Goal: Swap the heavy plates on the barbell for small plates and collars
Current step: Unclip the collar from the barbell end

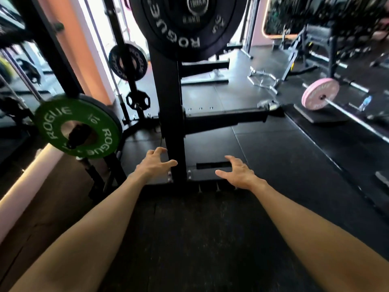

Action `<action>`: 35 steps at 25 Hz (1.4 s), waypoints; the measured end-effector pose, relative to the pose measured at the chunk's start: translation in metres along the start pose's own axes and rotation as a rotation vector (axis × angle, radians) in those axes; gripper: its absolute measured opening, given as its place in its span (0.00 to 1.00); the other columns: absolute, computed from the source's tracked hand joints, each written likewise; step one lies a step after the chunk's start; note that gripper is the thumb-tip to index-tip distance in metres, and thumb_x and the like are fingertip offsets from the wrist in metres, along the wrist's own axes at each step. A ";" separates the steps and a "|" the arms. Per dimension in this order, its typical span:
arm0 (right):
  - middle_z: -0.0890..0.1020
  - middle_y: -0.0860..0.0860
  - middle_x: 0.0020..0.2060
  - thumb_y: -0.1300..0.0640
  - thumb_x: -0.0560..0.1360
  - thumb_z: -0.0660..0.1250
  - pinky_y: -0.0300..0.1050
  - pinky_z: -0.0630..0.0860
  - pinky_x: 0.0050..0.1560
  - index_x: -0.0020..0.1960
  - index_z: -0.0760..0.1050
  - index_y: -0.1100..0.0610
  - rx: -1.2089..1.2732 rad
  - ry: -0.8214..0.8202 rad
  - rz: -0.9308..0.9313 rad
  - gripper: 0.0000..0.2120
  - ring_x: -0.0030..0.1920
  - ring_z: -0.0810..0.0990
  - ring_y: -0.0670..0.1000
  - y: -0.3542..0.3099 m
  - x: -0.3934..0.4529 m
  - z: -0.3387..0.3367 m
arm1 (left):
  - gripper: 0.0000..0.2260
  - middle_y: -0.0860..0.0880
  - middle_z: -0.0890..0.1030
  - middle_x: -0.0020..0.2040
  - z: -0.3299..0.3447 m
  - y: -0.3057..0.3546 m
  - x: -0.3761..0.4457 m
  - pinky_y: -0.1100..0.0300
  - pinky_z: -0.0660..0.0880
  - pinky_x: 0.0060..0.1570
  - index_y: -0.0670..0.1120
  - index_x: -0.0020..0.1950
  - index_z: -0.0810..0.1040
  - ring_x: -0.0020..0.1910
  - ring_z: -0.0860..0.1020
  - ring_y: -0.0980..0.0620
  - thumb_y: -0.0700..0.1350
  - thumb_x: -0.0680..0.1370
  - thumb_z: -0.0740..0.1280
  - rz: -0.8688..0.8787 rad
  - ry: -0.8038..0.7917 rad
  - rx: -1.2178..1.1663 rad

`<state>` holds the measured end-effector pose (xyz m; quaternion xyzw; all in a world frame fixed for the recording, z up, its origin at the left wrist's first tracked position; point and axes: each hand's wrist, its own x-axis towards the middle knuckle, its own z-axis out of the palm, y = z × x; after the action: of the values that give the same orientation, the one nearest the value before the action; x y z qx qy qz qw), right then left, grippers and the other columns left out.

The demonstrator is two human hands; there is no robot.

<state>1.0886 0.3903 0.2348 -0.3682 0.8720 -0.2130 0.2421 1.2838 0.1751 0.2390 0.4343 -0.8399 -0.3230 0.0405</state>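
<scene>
1. We see daylight blown out in the upper middle, behind the rack upright [172, 114].
2. We get motion blur on the green plate [77, 127] at left and across the upper right.
3. Wide-angle bending at the edges.
4. Dim floor [273, 157], soft sheen at centre right.

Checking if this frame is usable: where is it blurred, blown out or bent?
Head view: green plate and room edges smear with motion blur; window blows out white; wide lens bows the rack post; both hands stay fairly sharp.
</scene>
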 end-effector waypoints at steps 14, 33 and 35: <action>0.62 0.51 0.75 0.39 0.76 0.63 0.55 0.64 0.69 0.76 0.55 0.46 -0.050 0.514 -0.336 0.34 0.72 0.64 0.56 -0.150 0.038 -0.226 | 0.31 0.47 0.70 0.60 -0.221 0.168 0.042 0.48 0.71 0.62 0.57 0.69 0.66 0.59 0.74 0.44 0.66 0.70 0.67 0.348 0.490 -0.012; 0.66 0.52 0.73 0.43 0.78 0.62 0.57 0.67 0.68 0.75 0.59 0.51 -0.075 0.627 -0.488 0.30 0.69 0.69 0.56 -0.198 0.123 -0.356 | 0.22 0.46 0.74 0.61 -0.290 0.258 0.132 0.52 0.71 0.55 0.50 0.67 0.69 0.54 0.75 0.47 0.56 0.76 0.65 0.402 0.664 -0.003; 0.69 0.53 0.71 0.44 0.78 0.62 0.56 0.69 0.67 0.74 0.60 0.52 -0.080 0.620 -0.484 0.29 0.68 0.70 0.55 -0.203 0.147 -0.355 | 0.20 0.45 0.75 0.60 -0.290 0.259 0.155 0.54 0.71 0.53 0.49 0.66 0.70 0.54 0.75 0.47 0.54 0.76 0.65 0.403 0.640 -0.019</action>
<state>0.9024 0.2199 0.5888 -0.4906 0.7993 -0.3309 -0.1043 1.1068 0.0179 0.5842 0.3389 -0.8504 -0.1643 0.3674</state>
